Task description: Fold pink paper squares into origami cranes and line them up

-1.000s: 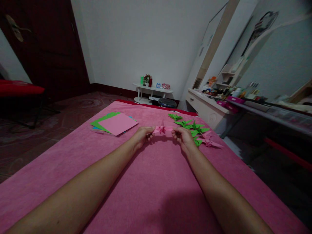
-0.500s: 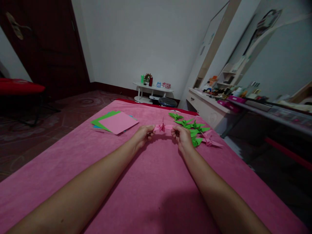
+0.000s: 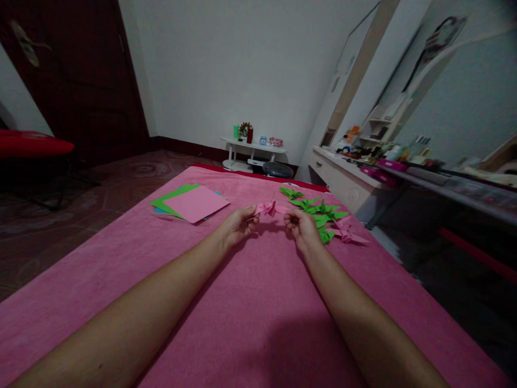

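A red seat (image 3: 34, 144) is standing near a dark door (image 3: 72, 81) at far left, while a fanned stack of colored paper (image 3: 197, 203), pink sheet uppermost, is resting on a pink cloth (image 3: 242, 302). Next, a person's left hand (image 3: 241, 223) is pinching one end of a folded pink paper figure (image 3: 270, 208), its fingers curling nearly closed; I am seeing the figure hanging between both hands, just above the cloth. The right hand (image 3: 301, 225), likewise curling, is gripping the opposite end. Just beyond, green folded figures (image 3: 321, 210) are lying clustered beside a second pink figure (image 3: 346, 231). At far right, a pale dressing table (image 3: 343, 178) is holding assorted small items.
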Motion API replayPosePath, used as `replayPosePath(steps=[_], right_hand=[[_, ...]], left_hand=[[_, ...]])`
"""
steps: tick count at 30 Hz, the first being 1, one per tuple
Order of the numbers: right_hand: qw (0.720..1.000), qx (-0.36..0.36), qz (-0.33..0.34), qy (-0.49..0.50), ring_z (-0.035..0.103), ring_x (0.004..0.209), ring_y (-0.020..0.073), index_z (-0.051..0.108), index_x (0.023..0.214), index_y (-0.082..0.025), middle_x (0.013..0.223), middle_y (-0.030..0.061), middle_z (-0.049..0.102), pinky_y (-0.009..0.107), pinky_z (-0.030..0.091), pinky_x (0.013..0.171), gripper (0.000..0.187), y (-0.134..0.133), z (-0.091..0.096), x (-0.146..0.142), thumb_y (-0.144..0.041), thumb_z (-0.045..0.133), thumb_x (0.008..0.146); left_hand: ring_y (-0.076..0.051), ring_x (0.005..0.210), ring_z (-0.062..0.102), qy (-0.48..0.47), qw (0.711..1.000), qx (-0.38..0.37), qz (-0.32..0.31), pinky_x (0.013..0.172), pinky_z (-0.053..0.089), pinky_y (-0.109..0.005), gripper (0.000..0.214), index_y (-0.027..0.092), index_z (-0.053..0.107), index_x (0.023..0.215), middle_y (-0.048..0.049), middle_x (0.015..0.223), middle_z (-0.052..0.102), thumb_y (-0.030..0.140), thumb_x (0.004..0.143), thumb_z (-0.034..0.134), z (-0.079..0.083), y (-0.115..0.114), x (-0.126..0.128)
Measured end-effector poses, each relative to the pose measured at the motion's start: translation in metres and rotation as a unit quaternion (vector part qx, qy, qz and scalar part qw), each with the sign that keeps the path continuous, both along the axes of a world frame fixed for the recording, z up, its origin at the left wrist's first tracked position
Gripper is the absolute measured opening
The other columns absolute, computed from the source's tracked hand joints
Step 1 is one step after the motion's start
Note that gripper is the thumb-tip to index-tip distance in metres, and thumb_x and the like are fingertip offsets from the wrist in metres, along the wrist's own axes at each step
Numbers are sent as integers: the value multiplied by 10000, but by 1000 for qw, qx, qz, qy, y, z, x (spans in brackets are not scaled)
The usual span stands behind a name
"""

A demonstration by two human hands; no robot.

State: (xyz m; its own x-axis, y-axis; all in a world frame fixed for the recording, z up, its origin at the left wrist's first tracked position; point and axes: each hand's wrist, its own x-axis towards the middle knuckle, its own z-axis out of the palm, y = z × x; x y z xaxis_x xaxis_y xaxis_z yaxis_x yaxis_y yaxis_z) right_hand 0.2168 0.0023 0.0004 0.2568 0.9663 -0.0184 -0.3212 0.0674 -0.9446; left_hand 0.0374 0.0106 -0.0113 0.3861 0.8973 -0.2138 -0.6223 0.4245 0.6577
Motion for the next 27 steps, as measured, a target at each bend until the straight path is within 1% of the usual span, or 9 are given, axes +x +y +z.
replayPosePath(steps=[3, 6, 9, 12, 14, 16, 20, 23, 27], right_hand=[[1000, -14, 14, 25, 457, 352, 58, 565, 488, -141, 412, -12, 562, 149, 306, 322, 62, -1, 1, -3, -153, 572, 549], [997, -45, 46, 51, 427, 337, 54, 551, 495, -145, 408, -14, 547, 157, 312, 331, 87, -5, 4, -6, -165, 558, 579], [991, -75, 79, 73, 404, 333, 52, 542, 491, -143, 410, -16, 529, 168, 334, 349, 123, -9, 4, -8, -185, 548, 606], [988, -81, 91, 92, 413, 352, 52, 541, 514, -153, 434, -30, 532, 168, 349, 366, 113, -10, 1, -10, -194, 542, 620], [986, -89, 101, 94, 407, 351, 52, 536, 519, -157, 436, -35, 527, 169, 346, 365, 114, -11, -1, -10, -196, 535, 626], [984, -101, 116, 86, 400, 341, 55, 535, 512, -149, 430, -28, 520, 176, 337, 355, 124, -11, -2, -10, -190, 527, 629], [983, -114, 136, 56, 416, 327, 73, 568, 541, -127, 437, -3, 540, 190, 317, 323, 129, -12, 0, -6, -187, 531, 649], [982, -99, 150, 56, 466, 366, 81, 606, 618, -133, 501, 6, 598, 186, 346, 338, 89, -13, 2, -3, -195, 569, 669], [983, -58, 161, 70, 507, 427, 83, 631, 641, -134, 557, 15, 638, 181, 392, 381, 22, -12, 0, -2, -130, 610, 646]], left_hand=[[-63, 439, 539, -55, 998, -15, 4, 381, 419, -121, 118, 96, 562, 716, -30, 570, 588, 148, 819, 537, 0, -3, 3], [-85, 471, 583, -105, 994, -18, 18, 418, 470, -136, 107, 94, 569, 746, -41, 589, 619, 121, 831, 510, 0, -6, 6], [-86, 510, 613, -144, 988, -30, 49, 485, 507, -129, 122, 85, 574, 754, -52, 610, 642, 62, 828, 481, 1, -8, 10], [-81, 516, 618, -157, 984, -35, 80, 519, 520, -123, 151, 77, 574, 742, -54, 603, 648, 22, 820, 457, 4, -9, 13], [-76, 507, 611, -152, 985, -32, 78, 512, 519, -122, 153, 75, 580, 743, -51, 597, 647, 18, 814, 457, 4, -10, 13], [-73, 495, 602, -128, 989, -19, 64, 489, 508, -121, 142, 75, 591, 737, -45, 588, 641, 26, 802, 475, 4, -10, 11], [-86, 515, 600, -33, 997, 67, 31, 431, 463, -130, 68, 74, 631, 767, -38, 604, 636, 95, 761, 566, -1, -10, 7], [-86, 551, 597, 4, 992, 125, 18, 435, 434, -135, 119, 94, 657, 814, -33, 664, 647, 165, 720, 639, -6, -9, 7], [-93, 575, 587, 15, 987, 159, 25, 448, 409, -145, 135, 100, 670, 792, -44, 689, 647, 195, 696, 666, -7, -10, 9]])
